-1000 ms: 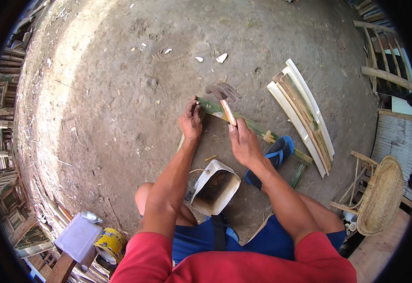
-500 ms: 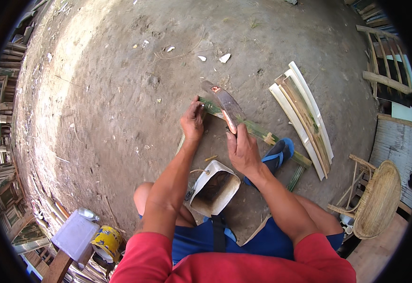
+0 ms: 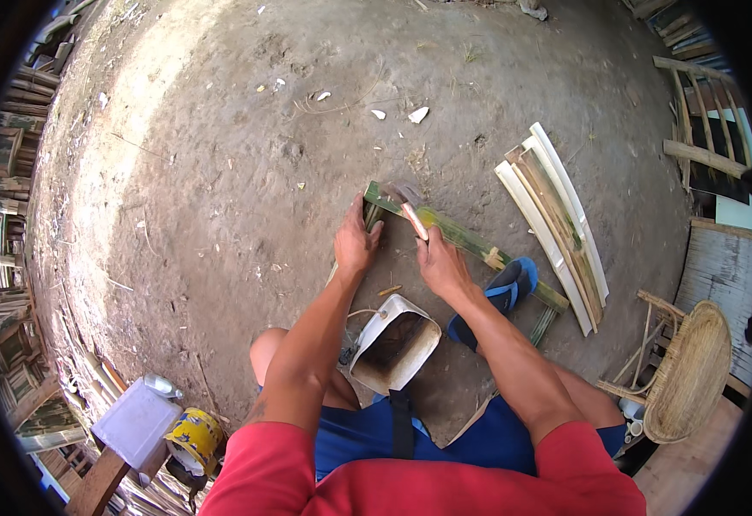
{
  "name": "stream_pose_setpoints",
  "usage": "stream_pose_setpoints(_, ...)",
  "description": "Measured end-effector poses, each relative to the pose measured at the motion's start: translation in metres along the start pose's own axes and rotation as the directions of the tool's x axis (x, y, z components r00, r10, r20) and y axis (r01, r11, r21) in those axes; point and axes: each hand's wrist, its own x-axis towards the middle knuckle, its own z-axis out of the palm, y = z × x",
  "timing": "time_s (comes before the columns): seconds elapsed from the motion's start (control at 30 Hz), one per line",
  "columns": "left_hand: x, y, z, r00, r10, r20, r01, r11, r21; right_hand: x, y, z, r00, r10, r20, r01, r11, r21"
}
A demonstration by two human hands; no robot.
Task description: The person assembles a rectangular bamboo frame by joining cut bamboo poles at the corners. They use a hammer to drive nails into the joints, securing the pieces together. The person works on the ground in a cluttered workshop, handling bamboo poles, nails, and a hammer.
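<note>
A split green bamboo slat (image 3: 471,242) lies slanting across the ground in front of me. My left hand (image 3: 356,245) is closed around its far-left end, where thin bamboo strips (image 3: 376,205) run beneath it. My right hand (image 3: 441,262) grips a hammer (image 3: 414,220) with an orange and white handle and a dark head, blurred and down at the slat near my left fingers. My foot in a black and blue flip-flop (image 3: 511,285) is beside the slat's right half. Whether a nail is under the hammer head cannot be seen.
A white cut-open container (image 3: 396,344) stands between my legs. Pale bamboo slats (image 3: 557,228) lie to the right, near a woven-topped stool (image 3: 690,370). At lower left are a whitish box (image 3: 138,423) and a yellow bucket (image 3: 194,439). White scraps (image 3: 418,114) dot the dirt ground.
The hammer has come down from above onto the slat near its left end. My left hand stays by that end, its thumb now more spread. The view has shifted slightly.
</note>
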Motion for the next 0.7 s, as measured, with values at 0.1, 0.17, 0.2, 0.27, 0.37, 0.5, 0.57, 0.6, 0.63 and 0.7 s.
stream_pose_setpoints(0.1,0.002,-0.005,0.001,1.0,0.001,0.019,0.0,1.0,-0.025,0.003,0.003,0.004,0.925,-0.232,-0.302,0.284,0.949,0.139)
stream_pose_setpoints(0.17,0.004,-0.008,0.001,0.997,0.072,0.017,-0.071,0.997,-0.035,0.002,0.006,0.006,0.732,-0.465,-0.498,0.568,0.82,0.069)
stream_pose_setpoints(0.2,0.005,-0.009,0.002,0.996,0.09,-0.01,-0.09,0.996,-0.009,0.001,0.009,0.005,0.714,-0.524,-0.465,0.598,0.801,0.015)
stream_pose_setpoints(0.27,0.006,-0.01,0.003,0.978,0.196,-0.068,-0.195,0.981,0.022,0.002,0.011,0.007,0.96,-0.243,-0.14,0.247,0.969,0.008)
stream_pose_setpoints(0.37,0.005,-0.009,0.003,0.982,0.18,-0.064,-0.182,0.983,-0.019,0.007,0.014,0.014,0.973,-0.134,-0.188,0.15,0.986,0.075)
stream_pose_setpoints(0.5,0.006,-0.007,0.001,0.992,0.126,-0.011,-0.126,0.989,-0.073,0.009,0.019,0.024,0.895,-0.365,-0.256,0.395,0.915,0.077)
stream_pose_setpoints(0.57,0.008,-0.006,0.001,0.991,0.131,-0.017,-0.132,0.989,-0.061,0.015,0.023,0.027,0.994,0.092,0.054,-0.088,0.993,-0.079)
stream_pose_setpoints(0.6,0.007,-0.006,0.0,0.99,0.141,-0.02,-0.141,0.989,-0.047,0.015,0.024,0.03,0.998,0.023,-0.062,-0.023,1.0,0.003)
stream_pose_setpoints(0.63,0.007,-0.006,0.001,0.989,0.143,-0.032,-0.145,0.988,-0.046,0.019,0.027,0.03,0.991,-0.058,-0.124,0.065,0.996,0.057)
stream_pose_setpoints(0.7,0.004,-0.008,0.003,0.996,0.087,0.005,-0.087,0.994,-0.07,0.017,0.031,0.034,0.878,-0.299,-0.374,0.364,0.924,0.117)
